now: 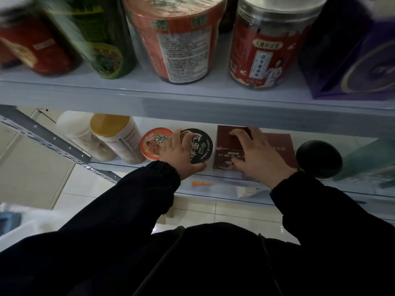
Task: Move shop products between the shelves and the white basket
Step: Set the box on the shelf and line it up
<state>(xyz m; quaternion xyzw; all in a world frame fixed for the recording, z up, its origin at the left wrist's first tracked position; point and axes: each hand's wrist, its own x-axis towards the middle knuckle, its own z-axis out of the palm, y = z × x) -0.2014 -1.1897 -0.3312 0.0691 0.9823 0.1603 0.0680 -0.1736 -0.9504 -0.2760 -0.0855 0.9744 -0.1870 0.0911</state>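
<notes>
dark sleeves (128,210) reach in — left hand (181,153) grips the black cup (202,146) (light, i'd take its rim), right hand (257,160) clasps a stiff box (227,142).

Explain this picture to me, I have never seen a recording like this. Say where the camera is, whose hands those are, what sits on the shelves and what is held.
No machine here: a person wears one camera on the head, looking down at their own two hands. They reach into the lower shelf of a shop rack. The left hand grips a black-lidded cup; the right hand grips a maroon box beside it. Left of them stand a red-lidded cup and a yellow-lidded jar. The upper shelf holds a noodle tub, a red jar and a purple box.
</notes>
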